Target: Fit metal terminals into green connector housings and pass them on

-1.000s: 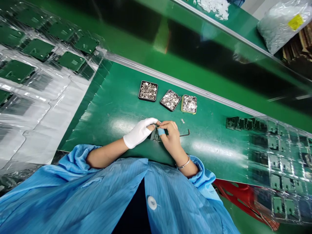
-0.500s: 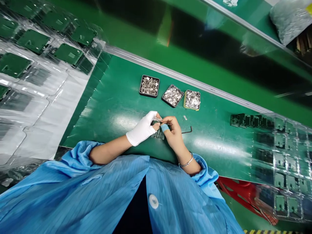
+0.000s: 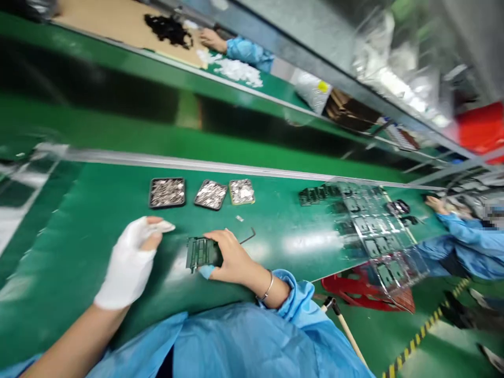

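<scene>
Right hand (image 3: 230, 258) grips green fixture (image 3: 200, 253); bent rod (image 3: 248, 239), trays (image 3: 167, 206) nearby.

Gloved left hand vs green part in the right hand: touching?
Apart. The head view shows a strip of green tabletop between the left hand and the green part.

Green bench (image 3: 283, 223), slotted board (image 3: 199, 253), three trays (image 3: 207, 208)

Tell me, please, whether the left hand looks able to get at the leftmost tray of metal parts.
Likely yes: the left hand is near the leftmost tray, nothing visible stands between them, and the right hand sits aside.
</scene>
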{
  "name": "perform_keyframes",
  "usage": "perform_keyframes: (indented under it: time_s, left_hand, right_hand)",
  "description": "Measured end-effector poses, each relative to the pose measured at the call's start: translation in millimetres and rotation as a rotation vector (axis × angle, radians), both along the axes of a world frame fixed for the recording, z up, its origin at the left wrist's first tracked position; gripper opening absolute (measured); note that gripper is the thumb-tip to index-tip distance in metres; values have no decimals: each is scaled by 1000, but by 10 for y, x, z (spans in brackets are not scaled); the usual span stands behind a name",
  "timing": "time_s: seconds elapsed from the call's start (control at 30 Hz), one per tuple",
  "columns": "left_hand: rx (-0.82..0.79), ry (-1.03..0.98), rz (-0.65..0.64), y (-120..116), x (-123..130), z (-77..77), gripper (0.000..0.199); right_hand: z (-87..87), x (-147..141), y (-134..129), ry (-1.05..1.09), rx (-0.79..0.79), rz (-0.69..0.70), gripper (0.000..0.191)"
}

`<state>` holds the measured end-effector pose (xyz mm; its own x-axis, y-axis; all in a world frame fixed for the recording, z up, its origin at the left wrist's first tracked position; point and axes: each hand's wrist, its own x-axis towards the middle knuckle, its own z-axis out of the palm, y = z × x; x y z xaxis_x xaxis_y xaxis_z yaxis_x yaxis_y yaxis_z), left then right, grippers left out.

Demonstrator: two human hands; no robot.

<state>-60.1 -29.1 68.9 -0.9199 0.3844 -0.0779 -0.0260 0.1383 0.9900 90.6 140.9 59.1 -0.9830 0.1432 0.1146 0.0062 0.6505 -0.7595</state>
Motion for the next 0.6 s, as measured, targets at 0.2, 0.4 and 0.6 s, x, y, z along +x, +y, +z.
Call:
perform_keyframes:
  time_s: [0.2,0.4,0.6]
  left_hand:
    - [-219,66,-96,-186,4,54,24]
    - [-300,141,-163,-225,-58,-37,19]
    - [-319,326,-183,-141,16,128,34]
  right_hand:
    - [217,108,1484,-105,22,-922,53]
    - [269,247,2114,-124,154,-1022,47]
    - [22,336,1922,-17,622,-593,48]
